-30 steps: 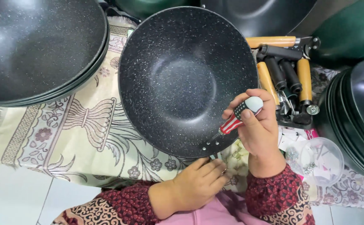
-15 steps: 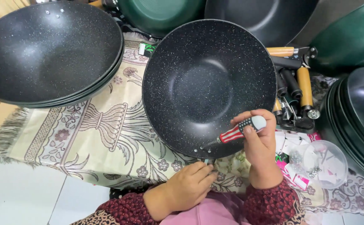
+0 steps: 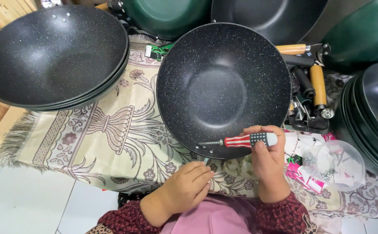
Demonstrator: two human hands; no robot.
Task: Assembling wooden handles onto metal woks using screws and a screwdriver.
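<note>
A screwdriver [image 3: 241, 140] with a red-and-white striped handle and a black-and-white end lies almost level across the near rim of a black speckled wok [image 3: 223, 89], its metal tip pointing left at a spot just inside that rim. The right hand [image 3: 267, 162] has its fingers closed around the handle's right end, thumb on the near side. The left hand [image 3: 190, 186] sits just below the wok's near edge, fingers curled together with the tips pressed up under the rim; whether they pinch anything small there cannot be told. The wok rests on a cream patterned cloth [image 3: 111, 134] with a fringe at its left. Far left sits a stack of black woks [image 3: 52, 56]. To the right lie loose wooden and black handles [image 3: 310, 86], a clear plastic bowl [image 3: 338, 167], and another stack of dark pans [image 3: 375, 117]. Green pans [image 3: 167, 15] stand at the far side.
</note>
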